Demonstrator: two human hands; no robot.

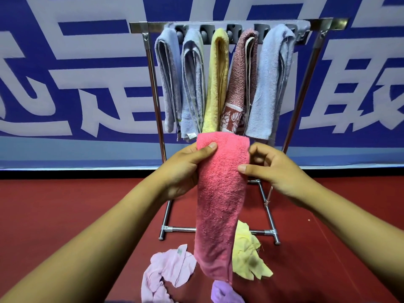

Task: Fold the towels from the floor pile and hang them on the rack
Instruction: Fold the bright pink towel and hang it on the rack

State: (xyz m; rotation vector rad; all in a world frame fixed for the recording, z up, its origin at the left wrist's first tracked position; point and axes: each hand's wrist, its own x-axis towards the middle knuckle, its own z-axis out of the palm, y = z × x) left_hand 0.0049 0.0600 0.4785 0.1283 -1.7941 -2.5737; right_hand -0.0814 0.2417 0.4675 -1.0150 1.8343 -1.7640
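- I see a pink towel [220, 193] held up at the centre of the view, a fluffy terry cloth folded into a long narrow strip that hangs straight down, its lower end just above the floor pile.
- The left hand [185, 169] grips the strip's left edge near the top, thumb pressed across the front and fingers curled behind.
- The right hand [273, 169] pinches the right edge at the same height, thumb on the front, the other fingers curled behind the cloth.
- Beyond the hands stands the rack [218, 26], a shiny metal frame with a flat top bar, slanted tubular legs and a low crossbar on the floor.
- Five folded towels hang side by side from the bar: a pale blue towel [169, 79] at far left, a second pale blue one [193, 84], a yellow towel [216, 84], a brownish-red towel [238, 84] with a patterned white border, and a looped light blue towel [269, 84] at right.
- On the red floor [65, 215] near me lie crumpled cloths: a thin pale pink cloth [166, 270] on the left, a yellow cloth [249, 256] on the right, and a lilac cloth [223, 293] at the bottom edge.
- A blue banner [76, 62] with large white characters fills the far wall.
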